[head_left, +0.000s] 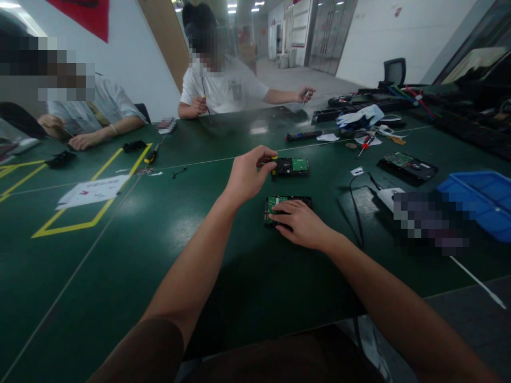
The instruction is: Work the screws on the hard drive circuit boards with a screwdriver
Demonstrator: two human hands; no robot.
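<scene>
Well, in the head view, our left hand (247, 173) pinches a yellow-and-black screwdriver (274, 166) between thumb and fingers, upright above the near hard drive (273, 202). Our right hand (301, 223) lies on that near hard drive, its fingers slightly spread over the green board. Just beyond the near hard drive is the far hard drive (300, 166); well to its right sits a blue tray (483, 197).

From my feed I see white walls (371, 42), a pointed red banner (90, 16) at upper left and a brown wooden panel (165, 40) beside it. Beyond the desk's far edge, small white ceiling lights (232, 8) shine above a pale grey floor (295, 76), glass doors (328, 37) and a black-backed chair (394, 71).
</scene>
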